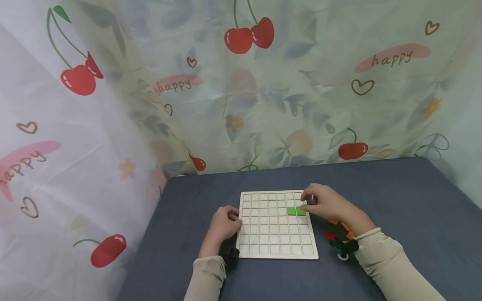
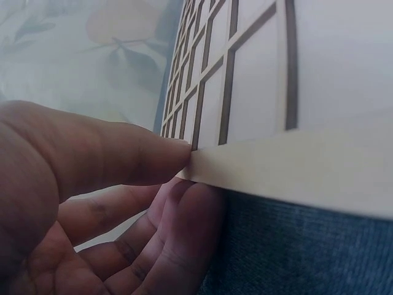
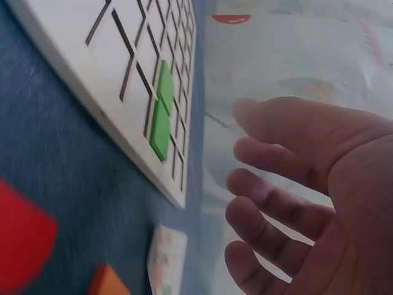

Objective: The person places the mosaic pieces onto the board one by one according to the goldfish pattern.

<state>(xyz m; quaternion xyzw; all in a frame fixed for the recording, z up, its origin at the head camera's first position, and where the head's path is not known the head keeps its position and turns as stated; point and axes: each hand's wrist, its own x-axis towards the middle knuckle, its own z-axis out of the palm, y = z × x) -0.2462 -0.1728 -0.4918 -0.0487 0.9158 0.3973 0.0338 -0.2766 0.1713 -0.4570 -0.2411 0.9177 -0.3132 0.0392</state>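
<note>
A pale wooden grid board lies on the dark tabletop. Two green tiles sit side by side in cells along its right side; the right wrist view shows these green tiles near the rim. At the board's left edge, my left hand pinches the rim, thumb on top and fingertips against the side and underneath in the left wrist view. My right hand hovers by the right edge, its thumb close to the outer green tile in the head view. Its fingers are loosely bent and hold nothing in the right wrist view.
Orange pieces and a red piece lie by the right forearm, partly hidden by it. A white patterned block stands near the board's corner. A printed cloth hangs behind the table.
</note>
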